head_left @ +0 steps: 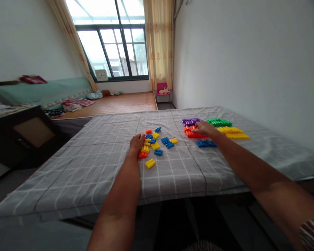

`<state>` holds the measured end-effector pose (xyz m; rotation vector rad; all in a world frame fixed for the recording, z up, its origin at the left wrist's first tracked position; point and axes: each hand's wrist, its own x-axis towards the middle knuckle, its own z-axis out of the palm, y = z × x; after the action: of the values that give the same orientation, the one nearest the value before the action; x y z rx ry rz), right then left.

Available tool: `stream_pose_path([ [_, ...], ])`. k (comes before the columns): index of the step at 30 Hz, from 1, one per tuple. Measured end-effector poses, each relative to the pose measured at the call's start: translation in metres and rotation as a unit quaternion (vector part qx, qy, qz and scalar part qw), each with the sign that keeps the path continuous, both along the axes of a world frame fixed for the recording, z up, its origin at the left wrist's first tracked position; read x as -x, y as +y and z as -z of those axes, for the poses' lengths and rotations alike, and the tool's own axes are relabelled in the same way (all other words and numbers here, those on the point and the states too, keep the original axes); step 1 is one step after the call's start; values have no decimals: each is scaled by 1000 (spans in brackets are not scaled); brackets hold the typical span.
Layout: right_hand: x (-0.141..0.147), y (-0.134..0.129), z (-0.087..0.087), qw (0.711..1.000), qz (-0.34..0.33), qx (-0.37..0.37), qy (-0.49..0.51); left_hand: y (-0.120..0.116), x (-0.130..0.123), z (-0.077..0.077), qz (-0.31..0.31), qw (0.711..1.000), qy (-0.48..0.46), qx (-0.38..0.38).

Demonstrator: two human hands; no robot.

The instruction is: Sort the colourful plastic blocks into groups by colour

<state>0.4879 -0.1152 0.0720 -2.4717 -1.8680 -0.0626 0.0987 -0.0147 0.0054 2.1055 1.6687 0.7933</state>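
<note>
My left hand (pixel 137 142) is curled at the left edge of a mixed pile of small plastic tube-shaped pieces; what its fingers hold, if anything, is hidden. In this loose pile are yellow pieces (pixel 150 164), blue pieces (pixel 158 152) and orange pieces (pixel 143 155). Further right, my right hand (pixel 202 127) reaches over a row of orange-red pieces (pixel 188 132), its fingers pinched at an orange piece there. Around that row lie sorted groups: purple pieces (pixel 190 121) behind, green pieces (pixel 221 122) behind right, yellow pieces (pixel 232 132) to the right, blue pieces (pixel 205 143) in front.
A grey checked cloth (pixel 99 181) covers the table. White wall (pixel 246 62) runs along the right side. Beyond the table are a low wooden platform (pixel 131 100), a pink chair (pixel 162 88) with a plush toy, and a window. A dark cabinet (pixel 23 132) stands left.
</note>
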Motion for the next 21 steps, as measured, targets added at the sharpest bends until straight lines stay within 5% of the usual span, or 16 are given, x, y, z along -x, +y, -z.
stream_pose_path([
  [2, 11, 6, -2, 1000, -9, -15, -14, 0, 0, 0, -12, 1000, -14, -3],
  [5, 46, 22, -2, 991, -112, -71, -12, 1, -1, 1, -33, 998, -51, 0],
  [11, 161, 67, 18, 946, -310, -96, 13, 6, 1, 5, -43, 991, -126, -2],
  [15, 211, 102, 30, 945, -317, -88, -1, 7, 2, 7, -43, 989, -141, -7],
  [21, 231, 125, 33, 959, -279, -36, 2, 7, 2, 9, -45, 991, -127, 0],
])
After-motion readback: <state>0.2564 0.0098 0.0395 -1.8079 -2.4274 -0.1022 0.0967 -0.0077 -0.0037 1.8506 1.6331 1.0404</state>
